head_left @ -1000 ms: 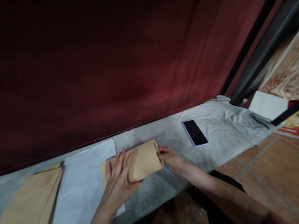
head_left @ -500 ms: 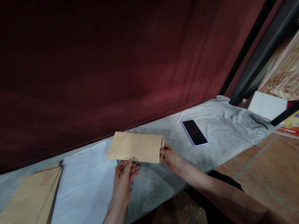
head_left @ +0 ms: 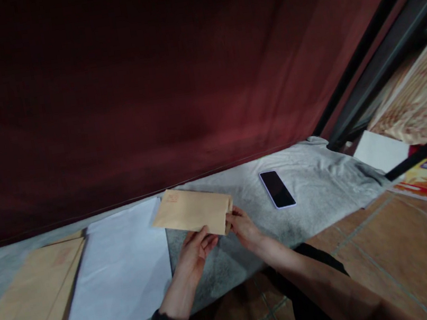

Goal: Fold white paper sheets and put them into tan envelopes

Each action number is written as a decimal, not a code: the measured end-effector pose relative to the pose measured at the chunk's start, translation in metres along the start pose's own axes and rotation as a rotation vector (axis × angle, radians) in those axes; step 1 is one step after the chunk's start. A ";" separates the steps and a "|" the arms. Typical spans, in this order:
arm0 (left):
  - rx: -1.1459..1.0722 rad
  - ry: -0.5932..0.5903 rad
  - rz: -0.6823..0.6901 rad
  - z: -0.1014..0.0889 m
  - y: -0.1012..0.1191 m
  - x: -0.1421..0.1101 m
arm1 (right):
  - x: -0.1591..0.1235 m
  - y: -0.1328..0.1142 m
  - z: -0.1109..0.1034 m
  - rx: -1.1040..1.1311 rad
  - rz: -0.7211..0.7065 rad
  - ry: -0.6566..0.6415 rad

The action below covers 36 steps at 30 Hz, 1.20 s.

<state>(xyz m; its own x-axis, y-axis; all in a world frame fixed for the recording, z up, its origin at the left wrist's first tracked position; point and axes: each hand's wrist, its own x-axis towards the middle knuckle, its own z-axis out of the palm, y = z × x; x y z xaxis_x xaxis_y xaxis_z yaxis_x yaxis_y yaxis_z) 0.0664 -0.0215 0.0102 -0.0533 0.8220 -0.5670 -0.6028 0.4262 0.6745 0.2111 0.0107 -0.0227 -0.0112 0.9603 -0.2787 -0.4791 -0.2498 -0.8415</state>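
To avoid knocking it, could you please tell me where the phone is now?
In the head view, the phone lies right of the middle on the gray cloth, screen up, to the right of the right hand and the held envelope.

The right fingers (head_left: pixel 237 219) grip one end of a small brown envelope (head_left: pixel 193 211); the left fingers (head_left: pixel 200 235) touch its near edge. White paper (head_left: pixel 121 270), larger envelopes (head_left: pixel 30 305) and a phone (head_left: pixel 277 189) lie on grey cloth (head_left: pixel 314 187).
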 end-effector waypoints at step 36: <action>0.442 -0.001 0.240 -0.026 0.017 0.027 | 0.006 -0.032 -0.027 -0.462 -0.070 -0.155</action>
<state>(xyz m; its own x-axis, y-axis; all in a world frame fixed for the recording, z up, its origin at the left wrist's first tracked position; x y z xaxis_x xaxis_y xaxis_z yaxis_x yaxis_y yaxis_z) 0.0340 -0.0018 -0.0061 -0.1480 0.9166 -0.3713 -0.1792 0.3444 0.9216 0.2496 0.0215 -0.0102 -0.1400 0.9752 -0.1715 -0.0445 -0.1793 -0.9828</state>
